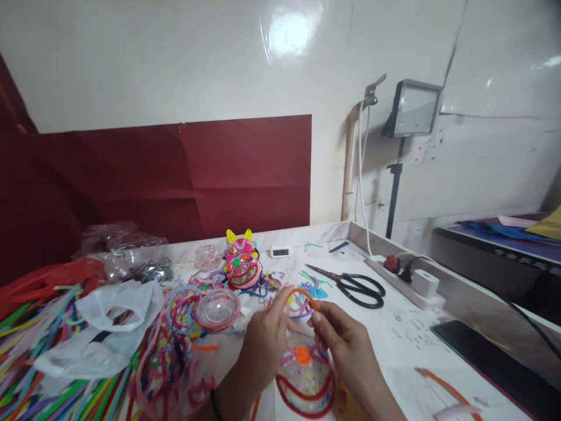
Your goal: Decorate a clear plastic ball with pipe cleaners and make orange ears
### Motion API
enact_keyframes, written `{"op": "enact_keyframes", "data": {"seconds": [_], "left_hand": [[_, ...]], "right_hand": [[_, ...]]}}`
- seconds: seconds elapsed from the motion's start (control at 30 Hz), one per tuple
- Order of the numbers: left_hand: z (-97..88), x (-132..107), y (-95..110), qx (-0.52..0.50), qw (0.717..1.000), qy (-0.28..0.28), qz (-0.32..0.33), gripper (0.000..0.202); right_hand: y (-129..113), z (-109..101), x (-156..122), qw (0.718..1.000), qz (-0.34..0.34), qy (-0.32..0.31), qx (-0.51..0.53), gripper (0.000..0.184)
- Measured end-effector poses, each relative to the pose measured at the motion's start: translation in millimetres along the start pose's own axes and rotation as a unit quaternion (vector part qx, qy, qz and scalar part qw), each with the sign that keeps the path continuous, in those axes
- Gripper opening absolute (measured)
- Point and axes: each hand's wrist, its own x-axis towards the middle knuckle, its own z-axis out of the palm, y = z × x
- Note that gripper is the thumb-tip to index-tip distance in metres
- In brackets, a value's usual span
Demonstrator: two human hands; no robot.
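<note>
My left hand [265, 342] and my right hand [344, 342] meet over the white table, both pinching an orange pipe cleaner [301, 292] bent into an arch between them. Just below the hands lies a clear plastic dome [304, 380] wrapped in red and pink pipe cleaners, with an orange dot on top. A finished pink mask-like piece with yellow ears [241, 263] stands further back.
Black scissors [359, 286] lie to the right. A second clear dome [218, 308] sits to the left amid tangled pipe cleaners [166, 356]. Plastic bags [109, 321] and coloured strips fill the left. A power strip [416, 283], a dark tablet [495, 362] and a lamp [414, 108] are at the right.
</note>
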Motion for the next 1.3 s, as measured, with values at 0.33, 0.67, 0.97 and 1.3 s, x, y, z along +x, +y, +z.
{"op": "enact_keyframes", "data": {"seconds": [0.33, 0.67, 0.97, 1.3], "left_hand": [[-11.9, 3.4, -0.3, 0.062, 0.996, 0.039, 0.047, 0.04], [-13.6, 11.6, 0.9, 0.087, 0.993, 0.05, 0.06, 0.032], [-15.8, 8.0, 9.2, -0.026, 0.999, -0.007, -0.031, 0.031], [-13.8, 4.2, 7.4, -0.094, 0.992, -0.055, -0.067, 0.033]], "right_hand": [[3.2, -1.3, 1.2, 1.0, 0.002, 0.008, -0.025, 0.039], [4.2, 3.0, -3.2, 1.0, 0.003, 0.016, 0.016, 0.033], [0.0, 9.8, -5.5, 0.992, 0.064, -0.009, 0.11, 0.032], [-8.8, 6.1, -1.8, 0.984, 0.102, -0.02, 0.147, 0.039]]}}
